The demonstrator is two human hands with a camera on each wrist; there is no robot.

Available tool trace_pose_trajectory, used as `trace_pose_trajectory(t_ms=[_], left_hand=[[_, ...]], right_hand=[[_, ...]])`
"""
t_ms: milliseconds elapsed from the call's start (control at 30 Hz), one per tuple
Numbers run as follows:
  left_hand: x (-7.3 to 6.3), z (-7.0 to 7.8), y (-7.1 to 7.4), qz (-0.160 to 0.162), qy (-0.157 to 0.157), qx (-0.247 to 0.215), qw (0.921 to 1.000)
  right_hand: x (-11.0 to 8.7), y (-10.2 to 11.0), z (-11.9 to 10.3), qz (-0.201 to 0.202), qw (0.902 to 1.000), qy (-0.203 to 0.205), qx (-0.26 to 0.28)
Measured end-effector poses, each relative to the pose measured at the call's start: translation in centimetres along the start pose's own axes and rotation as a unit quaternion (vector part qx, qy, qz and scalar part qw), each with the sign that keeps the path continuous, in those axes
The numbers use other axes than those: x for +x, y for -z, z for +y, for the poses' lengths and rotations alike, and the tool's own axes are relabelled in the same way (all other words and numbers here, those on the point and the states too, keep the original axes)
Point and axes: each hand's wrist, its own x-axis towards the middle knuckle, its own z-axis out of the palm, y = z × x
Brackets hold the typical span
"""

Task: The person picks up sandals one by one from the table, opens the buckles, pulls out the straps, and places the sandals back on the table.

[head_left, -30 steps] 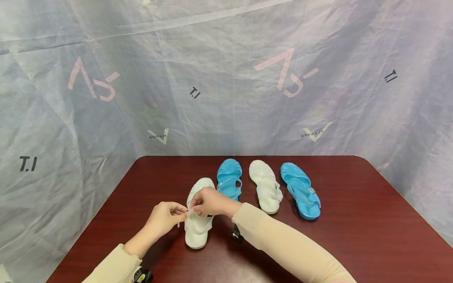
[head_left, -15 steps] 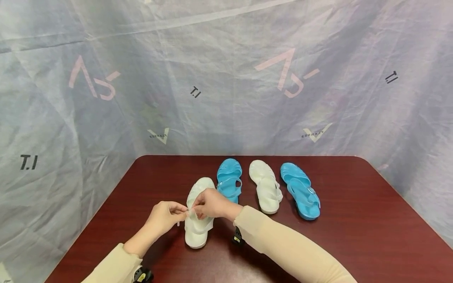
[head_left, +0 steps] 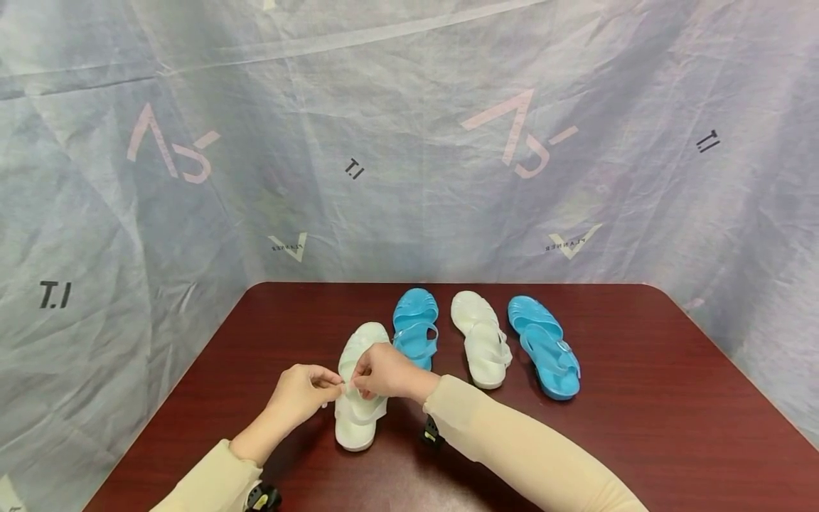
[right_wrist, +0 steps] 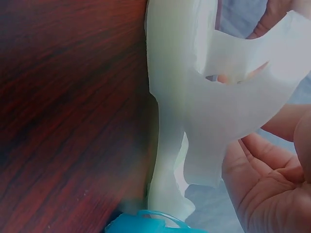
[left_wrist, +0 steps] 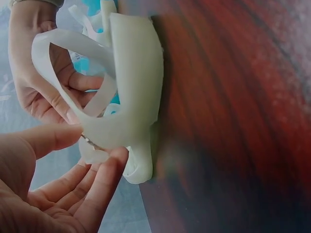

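A white jelly sandal (head_left: 355, 435) lies on the table, its toe pointing away, between my two hands. My left hand (head_left: 296, 395) pinches its strap at the outer left side, thumb and finger on either side of a small metal buckle (left_wrist: 90, 141). From the right, my right hand (head_left: 389, 373) reaches over the sandal and pinches the same strap close to the buckle. In the left wrist view its fingers show through the loop of the heel strap (left_wrist: 43, 56). The right fingertips are partly hidden behind the sandal in the right wrist view.
A blue sandal (head_left: 414, 306) lies just beyond my right hand. Further right are another white sandal (head_left: 484, 359) and a second blue sandal (head_left: 557, 377). All rest on the dark red table (head_left: 640, 412), with a grey cloth (head_left: 409, 142) hanging behind it.
My left hand has shifted slightly right, toward the sandal, and the strap's loose end beside it shows less. My right fingertips have shifted slightly to the right. The sandals stay in place.
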Motion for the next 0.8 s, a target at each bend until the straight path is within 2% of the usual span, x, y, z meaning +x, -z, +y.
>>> trace_pose_trajectory(t_ms=[300, 633, 800], left_hand=[[0.08, -0.04, 0.14, -0.002, -0.009, 0.011, 0.9999], [-0.11, -0.31, 0.07, 0.006, 0.001, 0.019, 0.9998], [0.10, -0.28, -0.01, 0.006, -0.008, 0.015, 0.9998]], right_hand=[[0.39, 0.25, -0.27, -0.013, 0.9990, 0.013, -0.042], [0.48, 0.01, -0.38, -0.017, 0.9990, 0.000, -0.040], [0.24, 0.15, -0.51, -0.016, 0.9993, -0.012, -0.033]])
